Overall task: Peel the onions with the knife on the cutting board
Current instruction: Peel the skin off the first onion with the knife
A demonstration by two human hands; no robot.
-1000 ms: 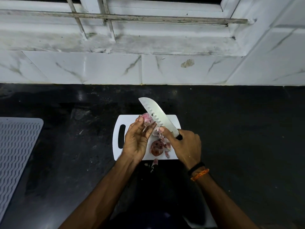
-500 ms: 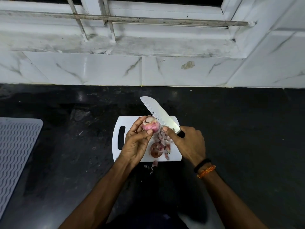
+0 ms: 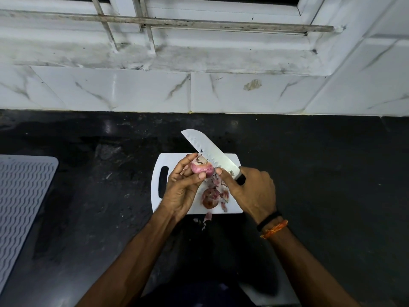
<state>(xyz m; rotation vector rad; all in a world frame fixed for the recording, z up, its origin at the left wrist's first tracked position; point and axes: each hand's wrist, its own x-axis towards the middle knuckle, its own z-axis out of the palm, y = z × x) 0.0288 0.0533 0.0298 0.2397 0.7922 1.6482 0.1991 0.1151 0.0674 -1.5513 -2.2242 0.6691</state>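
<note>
While the left hand (image 3: 180,189) cups a pink onion (image 3: 201,166) in curled fingers and thumb above the white cutting board (image 3: 174,160), the right hand (image 3: 252,191) grips the knife (image 3: 210,151) by its dark handle, fingers wrapped round it, thumb stretched forward along the blade base toward the onion. Head view only. The blade runs up and away from the right-hand grip, angled to the far left, its edge side lying against the right flank of the onion; the tip sticks out past the board's far edge over the black countertop (image 3: 321,173). The onion sits at the left fingertips, root end facing up, partly peeled. Just below both grips, on the board, lies a second onion (image 3: 210,198), darker, skin on, with loose peel scraps (image 3: 218,183) around it and between the two hands. More peel bits (image 3: 207,219) lie on the counter just off the board's near edge, below the left wrist. Board's handle slot is left of the left hand. Black and orange wristbands (image 3: 273,224) on the right wrist. Far left of the left hand: a grey ribbed mat (image 3: 22,196) on the counter. Beyond the blade tip: white marble-look wall tiles (image 3: 132,89).
</note>
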